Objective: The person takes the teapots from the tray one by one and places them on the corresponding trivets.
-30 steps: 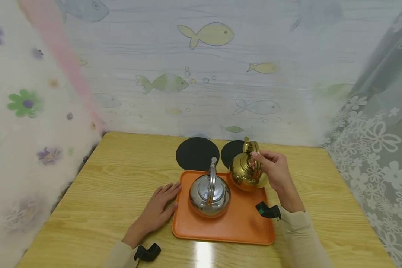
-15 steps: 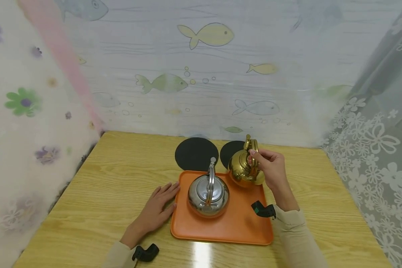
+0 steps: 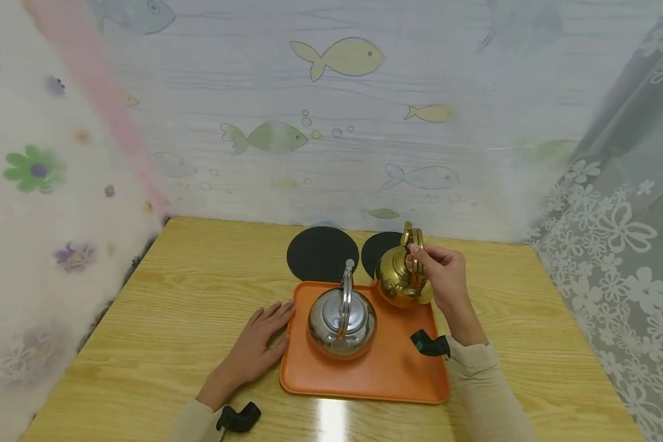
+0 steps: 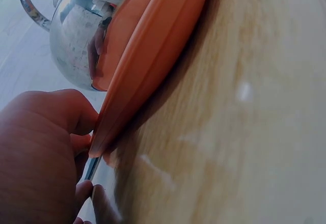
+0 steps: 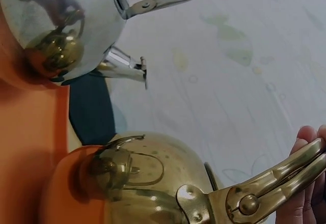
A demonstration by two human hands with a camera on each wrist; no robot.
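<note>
My right hand (image 3: 446,276) grips the arched handle of a shiny gold kettle (image 3: 389,279), thumb and fingers closed round it. The kettle is over the back right corner of an orange tray (image 3: 364,382), its spout facing the wall. Whether its base touches the tray I cannot tell. A silver kettle (image 3: 321,334) stands upright on the tray, left of the gold one, handle raised. My left hand (image 3: 256,344) lies with fingers extended against the tray's left rim. In the left wrist view its thumb touches the rim (image 4: 132,76). The right wrist view shows the gold kettle's handle hinge (image 5: 249,203) closely.
Two black round mats lie behind the tray, a larger one (image 3: 321,255) on the left and a smaller one (image 3: 372,255) partly hidden by the gold kettle. The wooden table (image 3: 188,276) meets a fish-patterned curtain (image 3: 337,153) at the back.
The gold kettle and my right hand have shifted slightly left and up in the head view. My left hand, the silver kettle and the tray keep their places relative to each other.
</note>
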